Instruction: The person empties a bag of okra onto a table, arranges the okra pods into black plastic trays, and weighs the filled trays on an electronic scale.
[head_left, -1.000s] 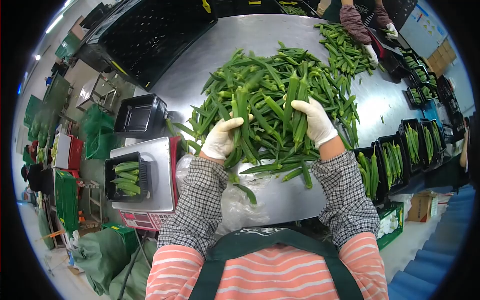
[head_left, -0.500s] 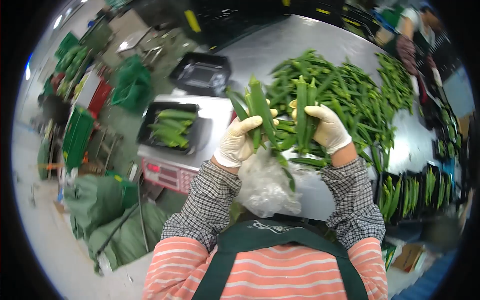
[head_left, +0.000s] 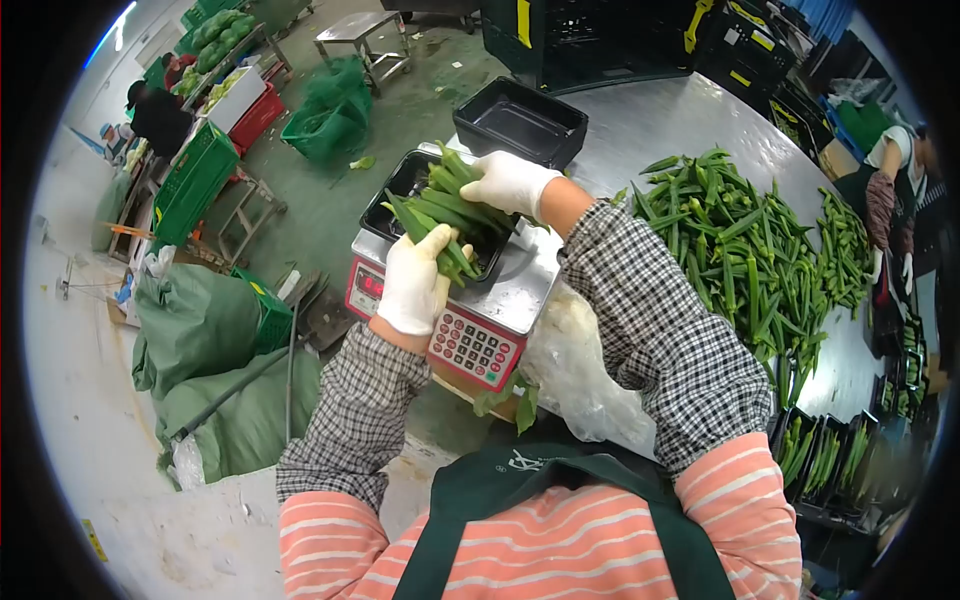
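My left hand (head_left: pixel 415 280), in a white glove, is closed around green okra (head_left: pixel 450 210) at the near left side of a black tray. My right hand (head_left: pixel 510 187), gloved too, grips the okra from the far right side. Both hands are over the black tray (head_left: pixel 492 262), which sits on a red and silver weighing scale (head_left: pixel 470 345). Okra and fingers cover most of the tray's inside. The scale's red display is lit, but its digits are too small to read.
Loose okra lies in a large pile (head_left: pixel 740 250) on the metal table (head_left: pixel 640 115). Another black tray (head_left: pixel 520 120) stands behind the scale. Clear plastic (head_left: pixel 580 370) lies right of the scale. Filled trays (head_left: pixel 820 450) stand at right, near another person (head_left: pixel 890 190).
Both hands have moved left, from in front of the okra pile to the tray on the scale, carrying okra. The view has turned left as well.
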